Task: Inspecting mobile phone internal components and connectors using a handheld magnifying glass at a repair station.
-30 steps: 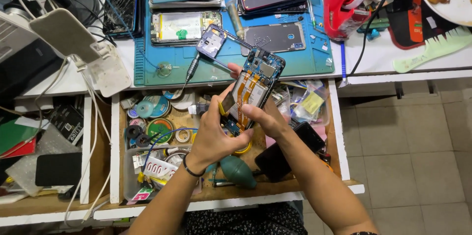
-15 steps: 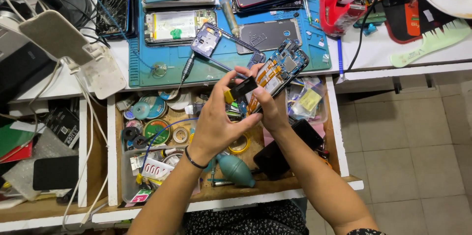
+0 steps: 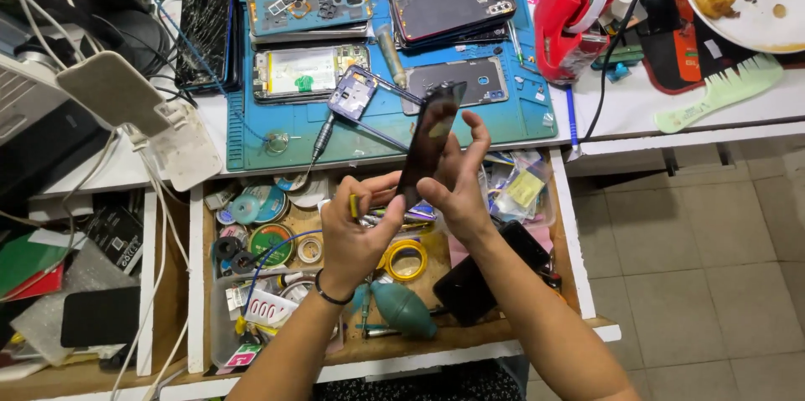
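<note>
Both hands gripping dark phone (image 3: 429, 143), tilted edge-on above open drawer (image 3: 579, 267). Left hand (image 3: 356, 233) clasping lower end, right hand (image 3: 459, 191) bracing side, fingers spread. Blue mat (image 3: 277, 137) lying on desk (image 3: 637, 99) behind.

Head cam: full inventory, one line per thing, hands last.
phone: 1, black, edge-on, held above the drawer
work mat: 1, blue, on the desk
opened phones: about four, on the mat
cracked phone: 1, black, left of the mat
tape roll: 1, yellow, in the drawer
air blower: 1, teal, drawer front
plate: 1, white, fried food, top right
comb: 1, pale green, right desk
left hand: on phone's lower end
right hand: on phone's side
</note>
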